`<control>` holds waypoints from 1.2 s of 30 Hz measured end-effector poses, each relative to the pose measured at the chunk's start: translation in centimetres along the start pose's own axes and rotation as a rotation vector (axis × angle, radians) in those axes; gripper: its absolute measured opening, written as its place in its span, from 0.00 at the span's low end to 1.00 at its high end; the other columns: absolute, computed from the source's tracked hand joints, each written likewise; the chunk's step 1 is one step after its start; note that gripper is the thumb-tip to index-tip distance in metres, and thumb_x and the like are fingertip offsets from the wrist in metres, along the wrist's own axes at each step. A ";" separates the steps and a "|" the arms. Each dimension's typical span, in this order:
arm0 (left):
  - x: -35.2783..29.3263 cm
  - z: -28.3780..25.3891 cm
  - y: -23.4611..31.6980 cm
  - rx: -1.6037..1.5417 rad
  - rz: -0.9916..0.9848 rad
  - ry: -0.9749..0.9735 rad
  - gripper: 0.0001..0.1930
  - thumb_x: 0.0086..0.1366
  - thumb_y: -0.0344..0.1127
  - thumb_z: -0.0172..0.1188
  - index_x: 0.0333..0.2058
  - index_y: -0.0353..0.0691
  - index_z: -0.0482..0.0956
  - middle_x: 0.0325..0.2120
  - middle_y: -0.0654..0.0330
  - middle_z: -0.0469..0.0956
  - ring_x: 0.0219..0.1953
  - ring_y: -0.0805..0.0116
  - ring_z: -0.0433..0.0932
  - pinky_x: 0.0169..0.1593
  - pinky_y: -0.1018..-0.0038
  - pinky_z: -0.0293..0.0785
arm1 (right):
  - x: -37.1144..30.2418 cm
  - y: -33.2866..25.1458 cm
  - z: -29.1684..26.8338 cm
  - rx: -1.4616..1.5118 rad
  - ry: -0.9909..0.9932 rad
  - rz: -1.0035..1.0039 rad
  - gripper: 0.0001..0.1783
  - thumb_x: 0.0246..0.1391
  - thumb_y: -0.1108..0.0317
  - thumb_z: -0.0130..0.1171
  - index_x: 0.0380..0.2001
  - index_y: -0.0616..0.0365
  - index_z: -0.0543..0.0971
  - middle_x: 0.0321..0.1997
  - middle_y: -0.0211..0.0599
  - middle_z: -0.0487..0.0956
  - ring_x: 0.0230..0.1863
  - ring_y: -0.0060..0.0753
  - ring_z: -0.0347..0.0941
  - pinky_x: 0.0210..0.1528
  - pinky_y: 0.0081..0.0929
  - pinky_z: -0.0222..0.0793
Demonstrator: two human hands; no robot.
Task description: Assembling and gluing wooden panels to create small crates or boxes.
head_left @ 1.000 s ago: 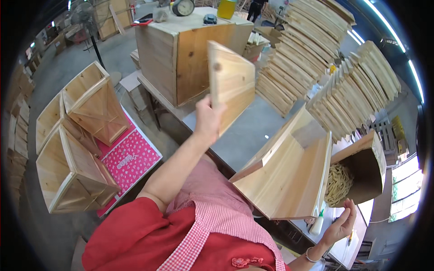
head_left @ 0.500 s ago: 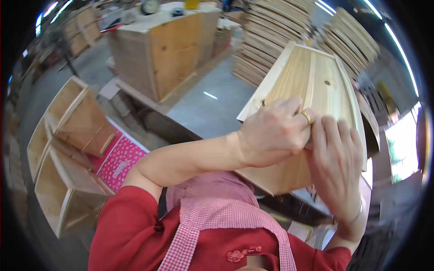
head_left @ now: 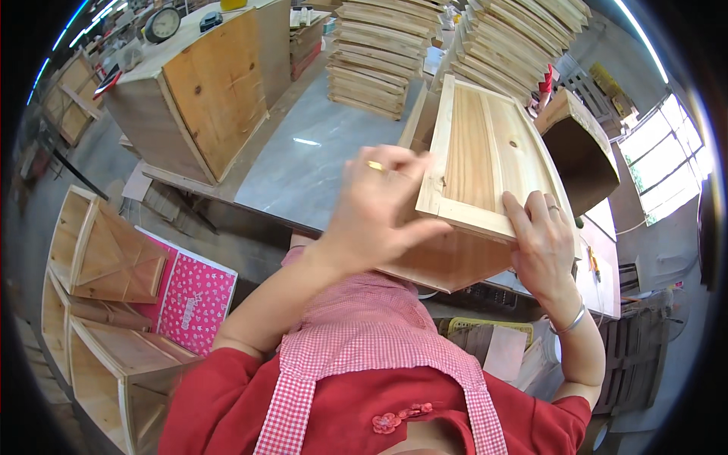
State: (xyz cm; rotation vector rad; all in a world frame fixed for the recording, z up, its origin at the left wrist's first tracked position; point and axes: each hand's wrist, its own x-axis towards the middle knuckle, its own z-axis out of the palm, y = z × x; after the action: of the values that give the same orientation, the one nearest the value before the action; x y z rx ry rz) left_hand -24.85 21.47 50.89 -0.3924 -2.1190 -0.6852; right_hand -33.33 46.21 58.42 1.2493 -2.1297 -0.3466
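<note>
A pale wooden box [head_left: 447, 262] stands at the table's near edge, topped by a framed panel [head_left: 485, 152] with a dark knot. Beside the panel's near left corner is my left hand [head_left: 375, 216], blurred, a yellow ring on one finger. Its thumb stretches out apart from the bent fingers, and nothing shows in it. My right hand [head_left: 542, 243] grips the near edge strip toward its right end, fingers bent over the top. The thumb of that hand is hidden.
Stacked wooden frames [head_left: 379, 53] rise at the back of the grey table [head_left: 292, 152]. A large wooden cabinet [head_left: 216, 91] stands far left, with a round clock [head_left: 162, 25] on top. Wooden boxes [head_left: 114, 364] and a pink patterned sheet [head_left: 197, 296] lie low at left. A curved wooden piece [head_left: 580, 144] sits right.
My left hand has moved left, away from my right hand, to the panel's corner. My right hand stays at the near edge, where the strip now shows. The view has turned right.
</note>
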 end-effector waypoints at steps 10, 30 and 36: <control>-4.4 1.9 -5.2 -0.713 -0.472 0.010 0.30 0.55 0.33 0.73 0.58 0.40 0.76 0.47 0.61 0.70 0.45 0.71 0.72 0.52 0.73 0.74 | 1.2 -1.7 2.7 0.108 -0.012 0.020 0.21 0.42 0.76 0.56 0.45 0.56 0.75 0.31 0.38 0.68 0.35 0.40 0.70 0.37 0.34 0.66; -4.1 1.8 -5.5 -0.541 -0.361 -0.048 0.25 0.56 0.22 0.66 0.55 0.35 0.78 0.58 0.56 0.67 0.50 0.68 0.74 0.57 0.71 0.74 | 0.4 -2.7 6.1 0.194 0.144 0.079 0.18 0.43 0.74 0.57 0.42 0.53 0.76 0.32 0.35 0.69 0.35 0.37 0.73 0.37 0.32 0.69; -4.4 2.3 -5.7 -0.644 -0.326 -0.066 0.25 0.59 0.22 0.65 0.57 0.31 0.75 0.67 0.46 0.59 0.64 0.57 0.67 0.62 0.64 0.70 | -0.8 -3.2 7.7 0.128 0.201 0.119 0.11 0.48 0.65 0.55 0.36 0.54 0.76 0.31 0.31 0.70 0.33 0.29 0.73 0.35 0.26 0.68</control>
State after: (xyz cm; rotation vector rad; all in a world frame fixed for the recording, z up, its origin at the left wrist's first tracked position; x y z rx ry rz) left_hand -26.61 18.10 44.32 -0.4150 -1.9996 -1.5742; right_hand -35.83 44.51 50.57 1.1679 -2.0665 -0.0323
